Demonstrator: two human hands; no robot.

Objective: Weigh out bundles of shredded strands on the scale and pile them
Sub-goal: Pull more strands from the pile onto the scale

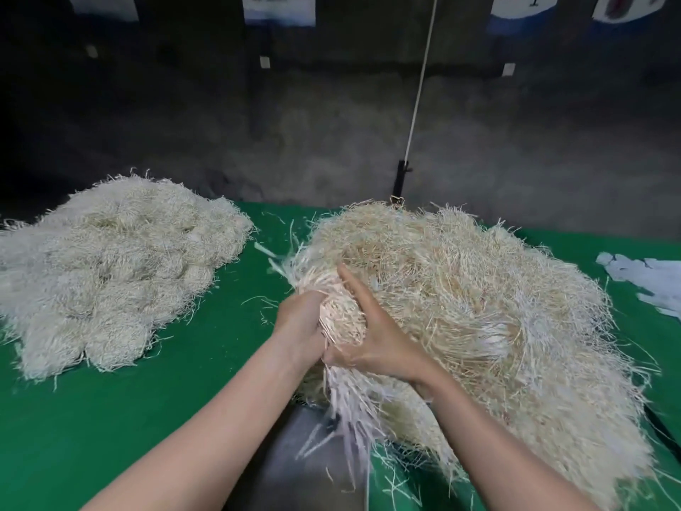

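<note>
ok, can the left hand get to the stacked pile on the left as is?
Likely yes, though it's busy: the left hand grips the bundle with the right hand. Only green table with stray strands lies between it and the stacked pile.

Looks like some small workshop or packing room: bare concrete wall (331, 123) with printed sheets (279, 9) stuck up top, green-covered surface (110, 418), huge heap of loose shredded strands (479, 307), bundles (110, 271) piled alongside.
</note>
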